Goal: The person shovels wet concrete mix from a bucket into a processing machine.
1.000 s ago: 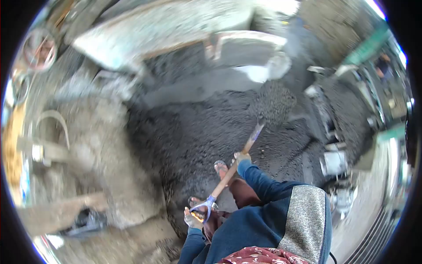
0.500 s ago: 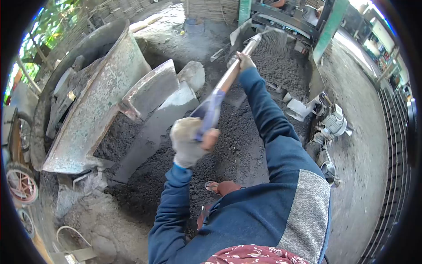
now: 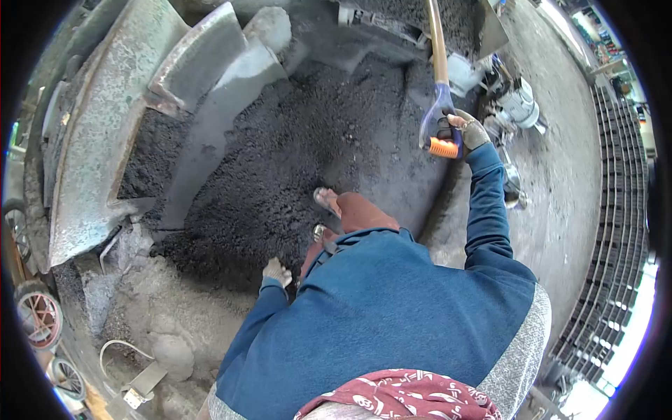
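Clamping its fingers on the shovel handle (image 3: pixel 444 147), the unaided right hand (image 3: pixel 473 133) could let it twist; the left hand (image 3: pixel 278 271) curls its fingers loosely.

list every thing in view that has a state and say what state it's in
shovel: held by the grip, blade not visible
right hand: closed on the shovel's grip
left hand: off the shovel, nothing seen in it
dark mix: loose and clumpy, spread around the feet
large curved metal wall: surface patchy and worn
motor: uncovered, running or not cannot be told
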Available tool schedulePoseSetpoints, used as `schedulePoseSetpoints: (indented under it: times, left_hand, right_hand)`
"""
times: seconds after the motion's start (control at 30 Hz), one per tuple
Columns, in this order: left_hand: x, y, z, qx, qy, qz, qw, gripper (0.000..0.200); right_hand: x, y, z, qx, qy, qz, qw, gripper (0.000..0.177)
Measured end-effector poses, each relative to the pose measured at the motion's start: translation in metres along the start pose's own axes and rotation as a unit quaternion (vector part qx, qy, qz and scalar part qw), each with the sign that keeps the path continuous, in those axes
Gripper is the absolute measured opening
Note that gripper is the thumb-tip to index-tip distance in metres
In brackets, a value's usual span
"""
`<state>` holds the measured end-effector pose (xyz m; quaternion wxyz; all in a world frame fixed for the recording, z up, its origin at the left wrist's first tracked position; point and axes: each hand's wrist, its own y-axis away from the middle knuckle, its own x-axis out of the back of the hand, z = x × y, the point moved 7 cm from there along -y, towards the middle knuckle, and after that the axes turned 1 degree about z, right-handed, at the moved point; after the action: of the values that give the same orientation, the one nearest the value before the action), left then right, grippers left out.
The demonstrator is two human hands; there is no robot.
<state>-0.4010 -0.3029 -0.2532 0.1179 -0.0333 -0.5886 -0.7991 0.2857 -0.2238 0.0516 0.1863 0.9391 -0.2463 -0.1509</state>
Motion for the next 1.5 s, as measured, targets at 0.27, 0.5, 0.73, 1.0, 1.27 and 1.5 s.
schedulePoseSetpoints:
  times: [0.27,0.5,0.73,1.0,1.27,1.5]
  left_hand:
    - [0.024,0.009,-0.025,0.075,-0.009,0.022,0.997,0.034]
    - [-0.277,0.065,0.178,-0.066,-0.09,-0.34,0.934,0.035]
    - [-0.618,0.296,0.277,-0.187,-0.135,-0.622,0.749,0.048]
    - [-0.718,0.42,0.248,-0.115,-0.087,-0.595,0.791,0.021]
    - [-0.704,0.399,0.163,0.029,-0.072,-0.634,0.769,0.02]
    - [-0.711,0.388,0.218,0.094,-0.053,-0.614,0.782,0.023]
  right_hand:
    - [0.02,0.018,0.071,-0.008,-0.062,0.115,0.991,0.027]
    - [0.012,0.018,0.091,-0.005,-0.079,0.157,0.984,0.044]
    - [0.005,0.025,0.078,0.057,-0.024,0.175,0.983,0.049]
    - [0.098,0.102,0.041,0.177,0.11,0.332,0.92,0.039]
    - [0.193,0.294,0.225,-0.022,-0.158,0.539,0.827,0.044]
    - [0.13,0.293,0.197,-0.018,-0.166,0.554,0.816,0.068]
